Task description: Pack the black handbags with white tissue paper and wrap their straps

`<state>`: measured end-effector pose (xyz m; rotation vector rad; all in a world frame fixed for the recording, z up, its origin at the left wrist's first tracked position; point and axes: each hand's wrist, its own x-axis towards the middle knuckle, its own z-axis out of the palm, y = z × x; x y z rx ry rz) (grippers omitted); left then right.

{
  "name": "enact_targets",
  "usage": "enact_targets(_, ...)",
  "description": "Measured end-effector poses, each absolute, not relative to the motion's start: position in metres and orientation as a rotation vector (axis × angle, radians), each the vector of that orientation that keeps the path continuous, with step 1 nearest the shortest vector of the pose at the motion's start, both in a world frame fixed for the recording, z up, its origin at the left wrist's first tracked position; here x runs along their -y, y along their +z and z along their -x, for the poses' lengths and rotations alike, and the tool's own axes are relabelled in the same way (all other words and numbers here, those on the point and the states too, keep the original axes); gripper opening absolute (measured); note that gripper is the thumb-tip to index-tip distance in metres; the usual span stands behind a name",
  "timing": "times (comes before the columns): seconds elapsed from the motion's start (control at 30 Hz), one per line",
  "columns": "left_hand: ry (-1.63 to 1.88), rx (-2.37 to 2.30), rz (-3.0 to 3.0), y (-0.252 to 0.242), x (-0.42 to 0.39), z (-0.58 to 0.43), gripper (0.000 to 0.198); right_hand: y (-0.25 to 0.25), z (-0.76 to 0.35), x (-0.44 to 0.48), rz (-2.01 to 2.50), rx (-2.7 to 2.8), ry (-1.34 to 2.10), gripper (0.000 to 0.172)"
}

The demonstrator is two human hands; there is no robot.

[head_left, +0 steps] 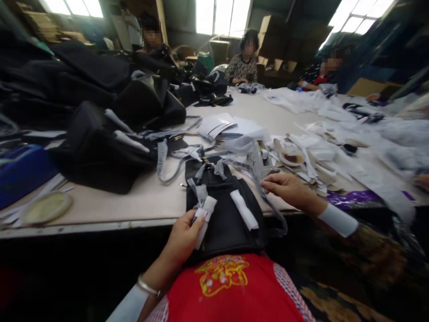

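A black backpack (221,223) lies at the table's front edge, its lower end against the red apron (187,290). My left hand (182,235) is closed around a white wrapped piece (208,206) on the bag's left side, thumb on top. A second white wrapped roll (244,209) lies on the bag's right side. My right hand (290,190) is pinched at a strap in thin translucent wrapping (258,172), beside the bag's right edge. More wrapped bits (219,170) cover fittings near the bag's top.
Black bags (100,147) are heaped on the left, near a blue object (25,172) and a tape roll (47,206). White sheets (219,125), another tape roll (291,156) and thin white wrapping (311,103) spread over the table (117,208). Several people sit or stand beyond.
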<state>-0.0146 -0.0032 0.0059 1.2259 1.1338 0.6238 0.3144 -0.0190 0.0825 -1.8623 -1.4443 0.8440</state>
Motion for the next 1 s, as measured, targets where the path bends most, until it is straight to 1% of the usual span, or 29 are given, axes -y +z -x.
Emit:
enact_targets(0.07, 0.664, -1.152, -1.352, 0.01, 0.004, 0.013, 0.033, 0.091, -0.273, 0.02, 1.654, 1.641, 1.02, 0.029)
enact_targets(0.13, 0.705, -1.161, -1.474, 0.012, 0.006, 0.012, 0.028, 0.091, -0.23, 0.021, 1.509, 1.736, 1.197, 0.03)
enact_targets(0.23, 0.761, -1.177, -1.615, 0.015, 0.01, 0.011, 0.022, 0.075, -0.18, 0.019, 1.478, 1.78, 1.311, 0.031)
enact_targets(0.37, 0.824, -1.204, -1.763, 0.011, 0.015, 0.011, 0.015, 0.055, -0.156, 0.012, 1.661, 1.729, 1.288, 0.036)
enact_targets(0.5, 0.864, -1.198, -1.881, 0.005, 0.016, 0.01, 0.012, 0.051, -0.154, 0.01, 1.786, 1.654, 1.286, 0.038)
enact_targets(0.8, 0.878, -1.172, -1.902, 0.002, 0.014, 0.014, 0.011, 0.041, -0.154, 0.014, 1.876, 1.516, 1.296, 0.041)
enact_targets(1.0, 0.902, -1.153, -1.942, -0.001, 0.015, 0.013, 0.011, 0.04, -0.149, 0.008, 2.017, 1.434, 1.315, 0.053)
